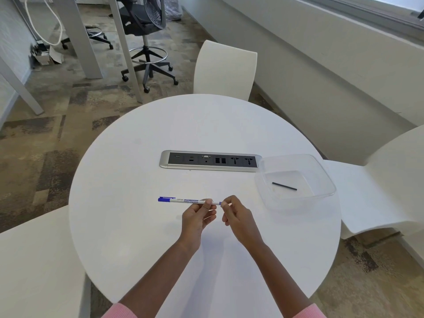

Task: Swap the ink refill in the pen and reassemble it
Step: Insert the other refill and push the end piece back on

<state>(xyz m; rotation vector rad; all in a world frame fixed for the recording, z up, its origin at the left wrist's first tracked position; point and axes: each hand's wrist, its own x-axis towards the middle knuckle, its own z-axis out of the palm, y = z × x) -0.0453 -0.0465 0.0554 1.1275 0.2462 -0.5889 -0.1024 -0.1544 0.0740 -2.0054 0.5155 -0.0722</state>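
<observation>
A white pen [188,200] with a blue cap at its left end is held level above the round white table [142,226]. My left hand [198,216] pinches the barrel near its right end. My right hand [236,214] pinches the small blue piece at the pen's right tip. A thin dark refill [284,186] lies inside a clear plastic container [321,175] at the right of the table, apart from both hands.
A silver and black socket strip [211,160] is set into the table beyond the pen. White chairs [226,70] stand around the table. A black office chair [146,42] stands further back on the carpet.
</observation>
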